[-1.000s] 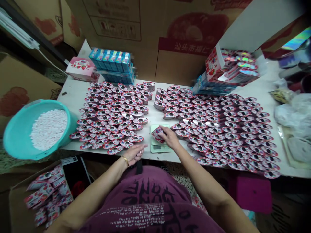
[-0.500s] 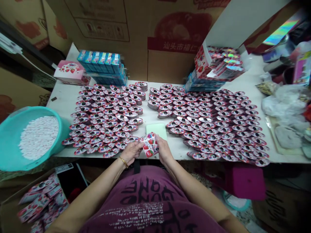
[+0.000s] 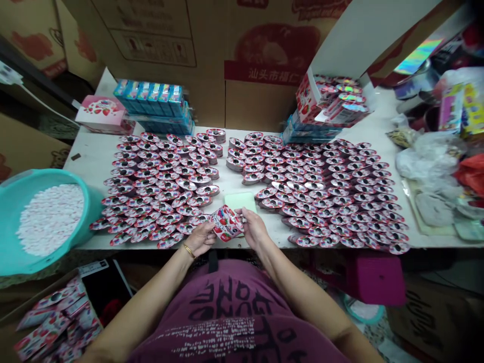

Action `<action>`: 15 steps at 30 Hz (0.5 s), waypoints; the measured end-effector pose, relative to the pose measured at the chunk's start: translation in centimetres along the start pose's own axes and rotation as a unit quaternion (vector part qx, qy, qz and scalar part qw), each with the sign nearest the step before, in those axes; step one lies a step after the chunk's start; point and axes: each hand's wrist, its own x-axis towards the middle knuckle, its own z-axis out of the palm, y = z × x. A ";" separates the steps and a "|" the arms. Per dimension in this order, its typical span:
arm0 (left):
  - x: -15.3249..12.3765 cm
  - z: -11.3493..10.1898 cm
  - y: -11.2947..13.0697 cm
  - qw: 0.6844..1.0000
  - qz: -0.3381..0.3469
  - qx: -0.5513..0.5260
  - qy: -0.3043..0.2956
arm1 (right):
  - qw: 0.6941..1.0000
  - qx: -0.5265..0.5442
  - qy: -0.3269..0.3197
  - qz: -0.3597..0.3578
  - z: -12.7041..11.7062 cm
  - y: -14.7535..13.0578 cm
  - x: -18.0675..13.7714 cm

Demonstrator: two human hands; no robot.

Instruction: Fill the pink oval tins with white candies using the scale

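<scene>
Both my hands hold one small pink strawberry-printed box [image 3: 226, 223] just above the table's front edge. My left hand [image 3: 200, 238] grips its left end and my right hand [image 3: 254, 229] pinches its right end, fingers closed. Right behind the box lies a small pale green scale [image 3: 241, 201] with nothing on it. Several rows of open pink boxes [image 3: 159, 186] cover the table to the left, and a larger field of such boxes [image 3: 333, 191] spreads to the right.
A teal basin of white candies [image 3: 41, 217] stands at the left. A carton of closed pink boxes [image 3: 53, 322] sits below left. Blue packs [image 3: 155, 101] and a pink display carton [image 3: 333, 101] stand at the back. Plastic bags [image 3: 434, 161] lie right.
My right hand lifted the pink box off the green scale and brought it toward me; my left hand rose from the table edge and took hold of its other end.
</scene>
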 end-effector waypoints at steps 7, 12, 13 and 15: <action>1.8 -0.5 -0.6 0.998 -0.020 -0.036 -0.038 | 0.838 -0.486 -0.104 -0.225 0.2 -4.7 -0.9; 2.8 -0.3 -1.2 0.993 -0.044 -0.090 -0.066 | 0.724 -0.612 -0.191 -0.252 1.5 -7.0 -2.3; 3.0 -0.2 -1.3 0.992 -0.046 -0.097 -0.069 | 0.716 -0.615 -0.203 -0.261 1.5 -7.2 -2.5; 3.4 0.1 -1.3 0.990 -0.048 -0.103 -0.078 | 0.722 -0.599 -0.209 -0.275 1.3 -7.4 -2.8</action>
